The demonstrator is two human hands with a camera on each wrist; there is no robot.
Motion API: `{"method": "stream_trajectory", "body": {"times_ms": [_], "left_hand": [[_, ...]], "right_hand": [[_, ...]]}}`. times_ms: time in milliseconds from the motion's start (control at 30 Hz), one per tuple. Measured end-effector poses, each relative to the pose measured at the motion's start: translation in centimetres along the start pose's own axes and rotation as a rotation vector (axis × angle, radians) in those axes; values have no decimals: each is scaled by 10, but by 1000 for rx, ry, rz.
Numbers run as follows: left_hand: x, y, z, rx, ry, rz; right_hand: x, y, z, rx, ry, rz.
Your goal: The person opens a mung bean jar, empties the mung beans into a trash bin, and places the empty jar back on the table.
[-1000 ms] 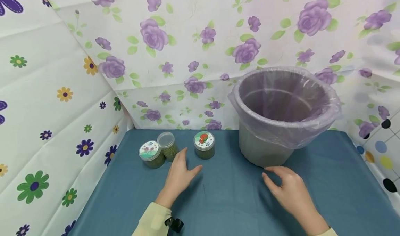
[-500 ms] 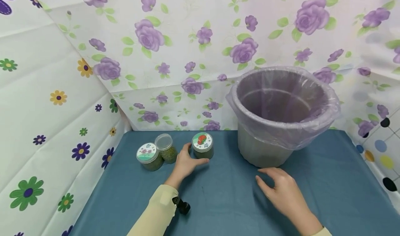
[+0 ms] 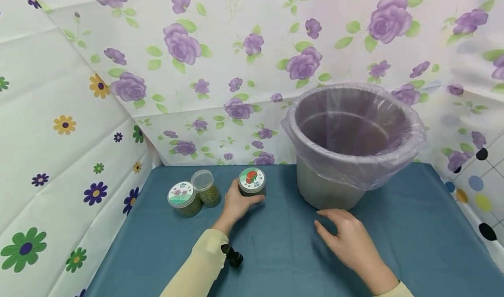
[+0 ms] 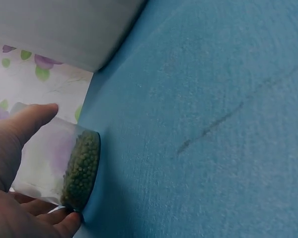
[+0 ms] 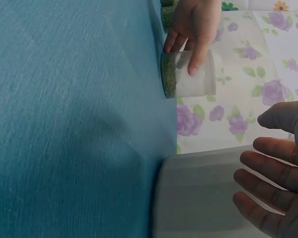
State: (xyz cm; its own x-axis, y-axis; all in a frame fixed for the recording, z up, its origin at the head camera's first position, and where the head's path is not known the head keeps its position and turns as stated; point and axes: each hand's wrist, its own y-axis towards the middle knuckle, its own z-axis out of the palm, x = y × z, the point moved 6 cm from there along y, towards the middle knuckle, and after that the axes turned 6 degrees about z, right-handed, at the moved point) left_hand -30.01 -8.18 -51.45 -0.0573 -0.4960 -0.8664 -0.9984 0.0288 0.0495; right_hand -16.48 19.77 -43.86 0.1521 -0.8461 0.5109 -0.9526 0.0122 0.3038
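Observation:
In the head view a clear round jar (image 3: 252, 179) with a red-fruit picture on its lid stands on the blue cloth. My left hand (image 3: 235, 204) holds it, thumb at the near side and fingers round the left side. Small green beans (image 4: 83, 168) fill only the bottom part of this jar in the left wrist view. To the left, a jar with a pink-flower lid (image 3: 181, 195) touches a jar with a plain clear lid (image 3: 204, 181); both hold green contents. My right hand (image 3: 352, 240) hovers with relaxed, spread fingers in front of the bucket, holding nothing.
A large grey bucket (image 3: 324, 185) lined with a thin purple plastic bag (image 3: 378, 176) stands at the back right. Blue cloth (image 3: 275, 253) covers the table. Flower-patterned sheets (image 3: 220, 69) rise behind and at the left.
My left hand has moved right and forward from beside the clear-lidded jar and taken hold of the red-fruit jar. The right hand stays near the bucket, shifting slightly left in view.

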Motion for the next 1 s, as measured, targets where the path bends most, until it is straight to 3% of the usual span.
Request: {"method": "stream_trajectory", "body": {"times_ms": [367,533,800,1000], "left_hand": [[-2,1,-6,-63,-37,23],[-10,-5,-11,-93,-48,50],[-48,-33,-26,-139,-40,193],[-60,-53,-31,-151,-8,311]], "right_hand": [[12,4,1,-8,3,-41],[15,7,4,22,-1,-41],[22,12,3,69,7,-47],[30,19,2,51,45,-71]]}}
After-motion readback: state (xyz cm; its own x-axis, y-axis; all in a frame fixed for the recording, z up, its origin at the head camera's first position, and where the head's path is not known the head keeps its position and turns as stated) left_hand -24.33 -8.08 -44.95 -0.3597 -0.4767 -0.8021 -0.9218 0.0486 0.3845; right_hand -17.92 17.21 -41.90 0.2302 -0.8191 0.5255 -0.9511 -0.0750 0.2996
